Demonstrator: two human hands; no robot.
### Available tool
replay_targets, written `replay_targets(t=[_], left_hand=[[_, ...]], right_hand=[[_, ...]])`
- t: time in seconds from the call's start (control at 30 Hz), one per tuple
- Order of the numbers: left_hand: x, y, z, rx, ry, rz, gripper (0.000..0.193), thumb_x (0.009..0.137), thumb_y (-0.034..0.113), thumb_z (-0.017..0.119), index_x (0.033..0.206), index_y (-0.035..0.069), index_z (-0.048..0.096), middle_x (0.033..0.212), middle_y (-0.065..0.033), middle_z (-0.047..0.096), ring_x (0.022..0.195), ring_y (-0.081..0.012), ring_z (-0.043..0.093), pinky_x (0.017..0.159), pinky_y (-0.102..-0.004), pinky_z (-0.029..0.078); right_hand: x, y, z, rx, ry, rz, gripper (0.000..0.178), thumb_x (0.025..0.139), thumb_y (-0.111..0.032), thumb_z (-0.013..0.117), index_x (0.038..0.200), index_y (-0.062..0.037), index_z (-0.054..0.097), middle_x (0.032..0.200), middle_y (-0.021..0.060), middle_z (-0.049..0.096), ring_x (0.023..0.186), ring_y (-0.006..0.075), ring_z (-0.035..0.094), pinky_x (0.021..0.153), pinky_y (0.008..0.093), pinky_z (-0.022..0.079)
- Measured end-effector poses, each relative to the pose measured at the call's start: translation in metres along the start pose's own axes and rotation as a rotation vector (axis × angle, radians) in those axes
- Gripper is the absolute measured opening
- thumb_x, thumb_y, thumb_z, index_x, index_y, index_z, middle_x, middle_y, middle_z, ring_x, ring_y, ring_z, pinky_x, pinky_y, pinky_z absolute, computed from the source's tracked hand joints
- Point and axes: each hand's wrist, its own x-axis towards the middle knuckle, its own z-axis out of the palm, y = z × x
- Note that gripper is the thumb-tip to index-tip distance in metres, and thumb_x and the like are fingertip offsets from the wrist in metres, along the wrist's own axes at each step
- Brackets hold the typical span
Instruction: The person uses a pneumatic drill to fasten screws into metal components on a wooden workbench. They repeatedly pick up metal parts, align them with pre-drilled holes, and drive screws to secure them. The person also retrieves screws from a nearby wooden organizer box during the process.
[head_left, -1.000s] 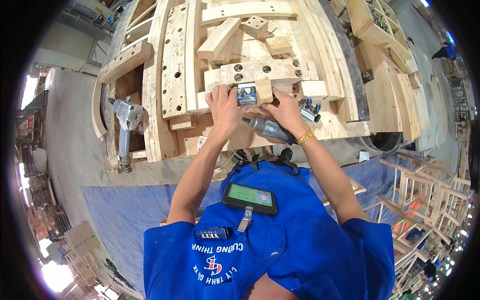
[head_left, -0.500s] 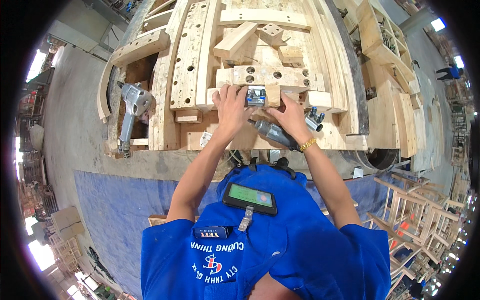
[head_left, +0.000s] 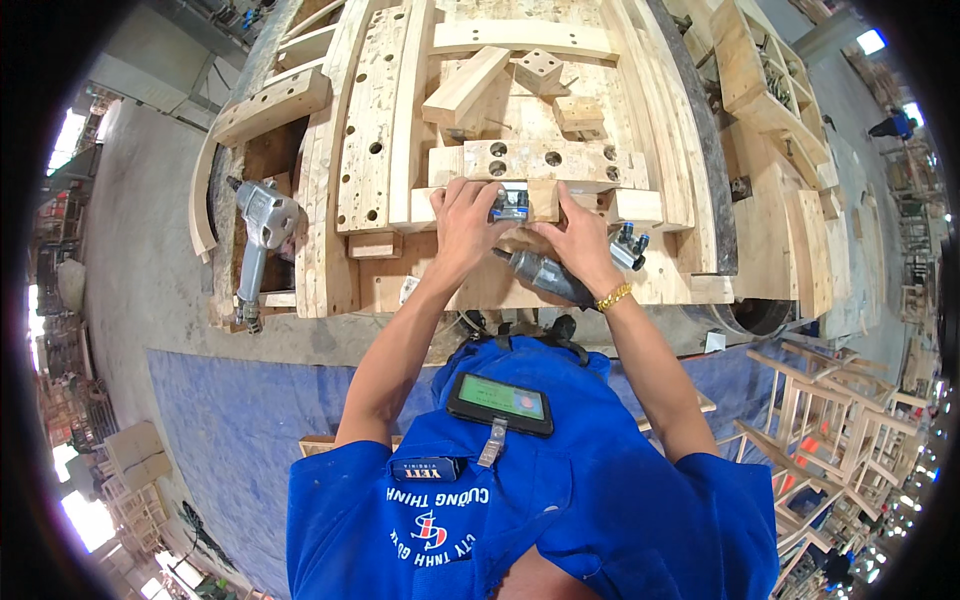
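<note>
My left hand (head_left: 464, 224) is closed with its fingers against a small metal pneumatic cylinder (head_left: 513, 203) that has blue and black hose fittings. Right beside the cylinder, a small wooden block (head_left: 543, 201) is gripped between the thumb and fingers of my right hand (head_left: 577, 238). Both pieces sit against the near edge of a wooden board (head_left: 553, 160) with large drilled holes. Under my right wrist lies a dark air tool (head_left: 548, 276), partly hidden by the hand. A second cylinder with fittings (head_left: 628, 247) is just right of that hand.
A grey pistol-shaped air tool (head_left: 264, 235) lies on the left of the bench. Loose wood blocks (head_left: 467, 86) rest inside the wooden frame beyond the drilled board. Toward the right stands a divided wooden box (head_left: 765, 75) holding small hardware. Wooden chair frames (head_left: 835, 430) stand at lower right.
Both hands stay almost in place at the cylinder and the block. The cylinder's fittings appear turned slightly toward me. The whole view has shifted a little.
</note>
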Motion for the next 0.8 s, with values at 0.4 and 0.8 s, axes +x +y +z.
replay_targets(t=[0.4,0.8], left_hand=[[0.016,-0.016,0.01,-0.021,0.014,0.005,0.055,0.053,0.02,0.085,0.102,0.01,0.062,0.1,-0.0053,0.062,0.105,-0.0262,0.05,0.089,-0.0406,0.032],[0.049,-0.032,0.032,-0.063,-0.029,-0.02,0.06,0.049,0.012,0.085,0.104,0.008,0.061,0.101,-0.0056,0.062,0.103,-0.0271,0.053,0.088,-0.0406,0.033]], right_hand=[[0.021,0.011,0.005,0.118,0.015,0.03,0.072,0.073,-0.021,0.076,0.132,0.0032,0.044,0.103,0.0255,0.063,0.092,0.038,0.063,0.079,0.0397,0.051],[0.063,0.045,0.009,0.178,0.004,0.021,0.065,0.066,-0.009,0.079,0.123,0.0005,0.048,0.116,0.0211,0.059,0.106,0.0369,0.058,0.089,0.0392,0.048]])
